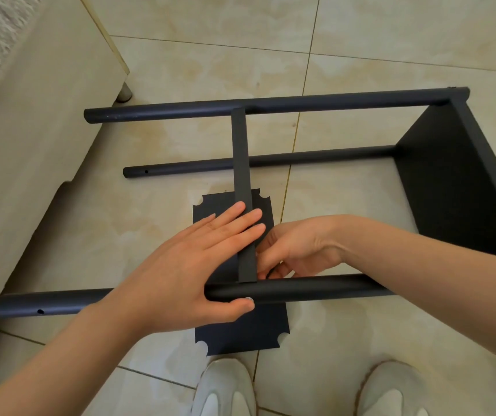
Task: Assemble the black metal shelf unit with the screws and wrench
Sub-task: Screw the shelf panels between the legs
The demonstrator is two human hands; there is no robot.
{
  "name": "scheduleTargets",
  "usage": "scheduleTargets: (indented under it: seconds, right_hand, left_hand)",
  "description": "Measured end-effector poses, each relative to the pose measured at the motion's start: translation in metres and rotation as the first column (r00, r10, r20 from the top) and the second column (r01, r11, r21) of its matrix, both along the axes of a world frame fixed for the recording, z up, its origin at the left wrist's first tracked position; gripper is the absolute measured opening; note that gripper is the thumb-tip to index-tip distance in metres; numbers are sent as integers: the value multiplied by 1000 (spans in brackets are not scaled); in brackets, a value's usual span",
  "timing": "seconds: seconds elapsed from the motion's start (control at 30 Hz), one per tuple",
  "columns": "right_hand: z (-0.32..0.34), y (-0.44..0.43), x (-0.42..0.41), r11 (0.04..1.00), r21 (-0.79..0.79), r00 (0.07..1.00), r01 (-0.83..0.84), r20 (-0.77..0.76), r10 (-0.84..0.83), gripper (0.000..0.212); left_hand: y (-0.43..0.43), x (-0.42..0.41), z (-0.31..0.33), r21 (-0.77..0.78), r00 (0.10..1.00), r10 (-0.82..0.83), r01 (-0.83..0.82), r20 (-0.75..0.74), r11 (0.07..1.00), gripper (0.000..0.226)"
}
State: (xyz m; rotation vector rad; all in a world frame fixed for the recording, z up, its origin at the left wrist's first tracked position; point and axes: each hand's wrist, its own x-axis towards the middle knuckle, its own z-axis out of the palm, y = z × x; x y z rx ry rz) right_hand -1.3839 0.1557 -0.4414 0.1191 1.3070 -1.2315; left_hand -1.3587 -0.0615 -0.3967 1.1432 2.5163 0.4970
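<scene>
The black shelf unit lies on its side on the tiled floor. Its far pole [270, 105], middle pole [315, 159] and near pole [315, 289] run left from the end shelf [456, 187]. An upright shelf panel [240, 151], seen edge-on, spans from the far pole to the near pole. My left hand [189, 265] lays straight fingers over this panel's edge, and its thumb hooks under the near pole. My right hand [294, 250] has curled fingertips pinching at the panel's right side by the joint. Anything between those fingertips is hidden.
A flat black panel [240, 334] with notched corners lies on the floor under the poles. A beige furniture base with a short leg [125, 93] runs along the left. My white shoes [225, 388] stand at the bottom edge.
</scene>
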Motion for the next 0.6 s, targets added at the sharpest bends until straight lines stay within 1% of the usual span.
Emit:
scheduleTargets:
  seconds: [0.1,0.23,0.5,0.6]
  right_hand:
    - [-1,1,-1,999,-39,999,24,29,-23,16]
    - [-1,2,-1,997,-61,998,42,48,-40,15]
    - [1,2,-2,998,-56,997,40,71,-36,17]
    - [1,0,-1,1000,-23,999,5,51,-4,10]
  left_hand:
    - [0,0,0,3,1000,-1,1,-1,1000,88]
    - [0,0,-1,-1,1000,-3,3,-8,1000,88]
    - [0,0,-1,5,1000,-3,3,1,1000,88]
    - [0,0,0,8,1000,-3,3,5,1000,88]
